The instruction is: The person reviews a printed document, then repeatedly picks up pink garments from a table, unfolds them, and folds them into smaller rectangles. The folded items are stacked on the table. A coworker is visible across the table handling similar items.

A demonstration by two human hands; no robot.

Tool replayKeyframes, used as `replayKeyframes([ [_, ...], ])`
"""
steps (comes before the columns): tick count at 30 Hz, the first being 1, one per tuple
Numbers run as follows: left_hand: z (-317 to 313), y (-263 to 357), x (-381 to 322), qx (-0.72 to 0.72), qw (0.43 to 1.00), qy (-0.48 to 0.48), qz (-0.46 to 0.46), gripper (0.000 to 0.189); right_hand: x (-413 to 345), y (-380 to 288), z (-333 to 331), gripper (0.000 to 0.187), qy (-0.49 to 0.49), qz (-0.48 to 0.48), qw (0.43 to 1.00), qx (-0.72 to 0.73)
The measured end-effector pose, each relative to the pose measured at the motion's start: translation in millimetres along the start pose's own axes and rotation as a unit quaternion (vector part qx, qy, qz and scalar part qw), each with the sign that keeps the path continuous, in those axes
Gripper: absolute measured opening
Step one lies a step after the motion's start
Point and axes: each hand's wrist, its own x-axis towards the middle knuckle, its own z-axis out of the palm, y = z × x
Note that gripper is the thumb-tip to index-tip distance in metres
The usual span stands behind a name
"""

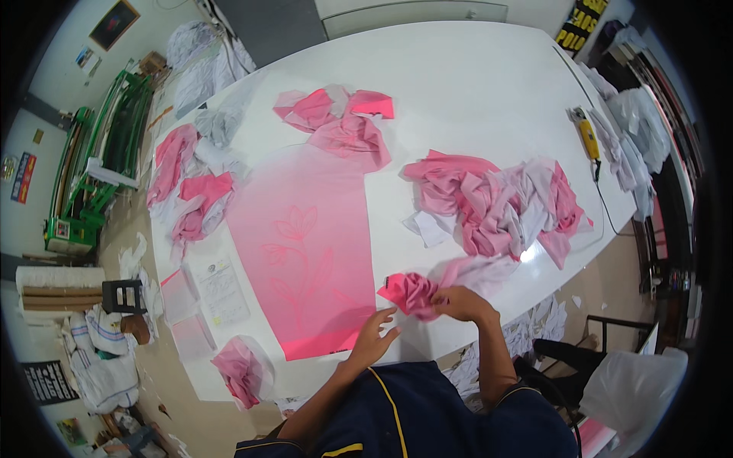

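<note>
My right hand (461, 303) grips a gathered pink fabric piece (421, 292), whose bright pink corner lies to its left; a paler part trails up and right. My left hand (375, 338) is just left of that piece, fingers apart and holding nothing. Beside it a pink fabric panel (309, 229) with a flower print lies flat, fading to pale at its far end, with a bright pink band at its near edge. A crumpled pink cloth (349, 123) touches its far end. A large heap of pink and white fabric (492, 200) lies to the right.
More crumpled fabric (194, 189) lies on the left of the white table (458, 80), near a sheet with writing (217, 292) and small folded pale pink pieces (192, 335). A small pink bundle (240, 369) sits at the near left edge. A yellow corded tool (588, 137) lies at the right.
</note>
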Motion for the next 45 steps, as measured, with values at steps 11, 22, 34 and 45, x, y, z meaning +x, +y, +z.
replayKeyframes([
  [11, -75, 15, -15, -0.018, 0.97, 0.239, -0.024, 0.031, 267, -43, -144, 0.024, 0.342, -0.09, 0.914, 0.199],
  [22, -82, 2, -42, -0.06, 0.932, 0.339, -0.113, 0.03, 465, -52, -176, 0.021, 0.51, -0.003, 0.848, -0.146],
  [34, -120, -1, -98, -0.031, 0.899, 0.429, -0.078, 0.029, 328, -195, -271, 0.021, 0.478, -0.28, 0.787, 0.27],
  [45, -185, 160, -79, -0.11, 0.87, 0.386, 0.287, 0.031, 81, -350, -170, 0.027, 0.467, -0.444, 0.764, -0.005],
])
